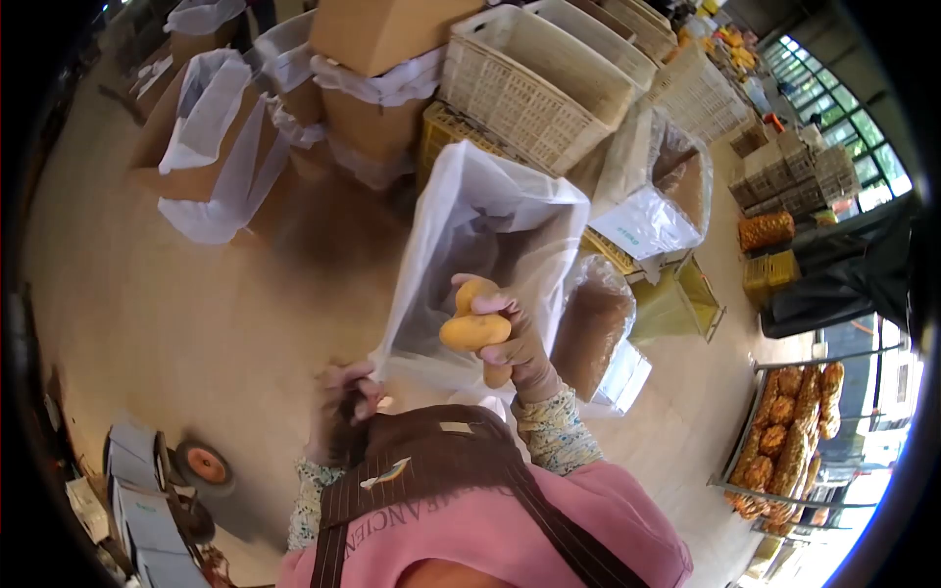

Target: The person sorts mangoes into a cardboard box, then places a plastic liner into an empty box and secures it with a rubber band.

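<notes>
In my right hand are yellow-skinned potatoes, three of them showing between and below the fingers. That hand is closed round them, above the mouth of a box lined with a white plastic liner. My left hand is at the near left corner of this liner, its fingers curled on the edge. Part of the left hand is dark and slightly blurred. The bottom of the lined box is in shadow, so its contents cannot be made out.
White plastic crates stand behind the lined box. Beside it are an opened carton and a yellow-green bag. More lined cartons stand at the left. A wheel is at lower left; netted sacks fill a right-hand rack.
</notes>
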Tool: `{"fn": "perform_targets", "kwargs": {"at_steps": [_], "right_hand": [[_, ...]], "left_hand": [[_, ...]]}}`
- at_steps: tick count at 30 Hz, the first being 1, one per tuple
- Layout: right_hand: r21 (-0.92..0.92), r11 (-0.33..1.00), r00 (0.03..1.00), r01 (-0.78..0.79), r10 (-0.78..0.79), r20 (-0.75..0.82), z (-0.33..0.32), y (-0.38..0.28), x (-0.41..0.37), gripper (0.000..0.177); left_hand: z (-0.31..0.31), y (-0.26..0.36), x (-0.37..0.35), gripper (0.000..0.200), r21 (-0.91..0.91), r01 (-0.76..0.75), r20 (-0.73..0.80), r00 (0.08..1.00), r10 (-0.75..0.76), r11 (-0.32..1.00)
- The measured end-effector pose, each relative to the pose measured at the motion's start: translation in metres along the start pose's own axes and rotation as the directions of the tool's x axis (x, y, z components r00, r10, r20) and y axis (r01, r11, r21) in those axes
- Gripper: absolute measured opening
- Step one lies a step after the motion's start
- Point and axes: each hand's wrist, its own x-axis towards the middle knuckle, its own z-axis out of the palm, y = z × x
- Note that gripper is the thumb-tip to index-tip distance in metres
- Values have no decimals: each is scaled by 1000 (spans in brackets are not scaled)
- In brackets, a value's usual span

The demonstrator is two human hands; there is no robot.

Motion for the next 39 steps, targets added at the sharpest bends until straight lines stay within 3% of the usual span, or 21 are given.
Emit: {"fn": "perform_targets", "kwargs": {"at_steps": [1, 3, 6, 9, 11, 13, 14, 16, 20, 22, 23, 25, 27, 29, 33, 35, 39], "right_hand": [[-90, 994, 998, 54, -51, 40, 18, 13, 9, 53], [-112, 994, 994, 18, -6, 113, 47, 37, 26, 52], [-431, 901, 981, 42, 44, 189, 91, 64, 40, 52], [-491, 869, 998, 64, -43, 54, 117, 92, 50, 53], [-594, 798, 994, 106, -93, 52, 121, 102, 59, 56], [-426, 902, 995, -70, 32, -96, 119, 121, 68, 58], [-420, 905, 995, -72, 35, -97, 120, 124, 78, 58], [-420, 907, 996, -38, 0, -91, 123, 132, 94, 59], [-437, 897, 997, 69, -72, 9, 132, 139, 148, 52], [-416, 892, 984, 176, -149, 98, 133, 153, 174, 33], [-395, 902, 984, 178, -154, 91, 135, 156, 183, 33], [-169, 980, 994, -101, 107, 27, 132, 157, 211, 34], [-248, 967, 995, -62, 79, 58, 142, 155, 233, 43], [9, 954, 953, -301, 301, 32, 151, 145, 250, 45], [-92, 944, 948, -317, 316, -22, 161, 140, 274, 36], [-104, 927, 930, -360, 365, 38, 157, 147, 288, 31], [-64, 984, 985, -169, 167, -36, 150, 186, 309, 37]], "left_hand": [[-3, 8, 3, 53, 71, 10, 81, 997, -16, 997], [-3, 37, 6, 53, 6, 204, 263, 944, -199, 979], [-9, 61, 11, 54, 2, 275, 230, 936, -268, 961], [-35, 81, 19, 53, 53, 209, 143, 966, -214, 977], [-40, 91, 24, 49, -29, 179, 82, 981, -176, 983], [-54, 102, 39, 49, 99, 79, 104, 991, -89, 992], [-61, 106, 49, 49, 102, 82, 100, 991, -92, 991], [-74, 112, 65, 53, 139, 71, 159, 983, -93, 988], [-86, 146, 94, 52, 219, 67, 71, 994, -84, 973], [-94, 161, 110, 50, 140, 62, 45, 997, -69, 988], [-94, 173, 113, 50, 161, 69, 33, 997, -75, 984], [-89, 195, 128, 47, 175, 93, -31, 996, -89, 980], [-87, 214, 144, 46, 168, 88, -31, 996, -84, 982], [-93, 221, 156, 45, 139, 92, -31, 996, -88, 986], [-111, 225, 180, 43, 156, 119, -51, 992, -113, 981], [-114, 235, 196, 42, 178, 111, 7, 993, -114, 978], [-127, 253, 222, 42, 200, 100, 138, 982, -129, 975]]}}
